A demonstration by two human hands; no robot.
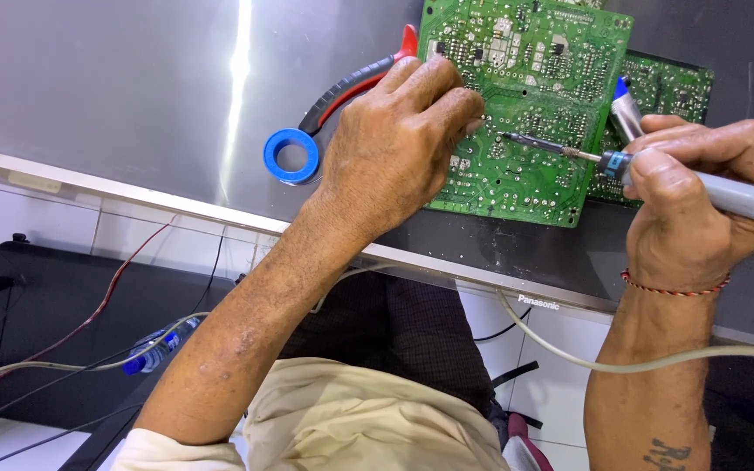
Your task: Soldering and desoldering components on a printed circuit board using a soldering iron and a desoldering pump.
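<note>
A green circuit board (534,113) lies solder side up on a flat grey panel (133,96). My left hand (399,144) presses down on the board's left part, fingers curled over its edge. My right hand (695,205) grips a grey soldering iron (735,196), whose thin tip (525,142) touches the board near its middle. A second grey tool with a blue tip (626,109) also sits in my right hand, pointing up over the board's right edge.
A blue roll of tape (291,155) and red-and-black pliers (355,87) lie left of the board. A second green board (669,92) sits behind. A cream cable (569,349), red and black wires (115,288) and a plastic bottle (159,344) lie below the panel's edge.
</note>
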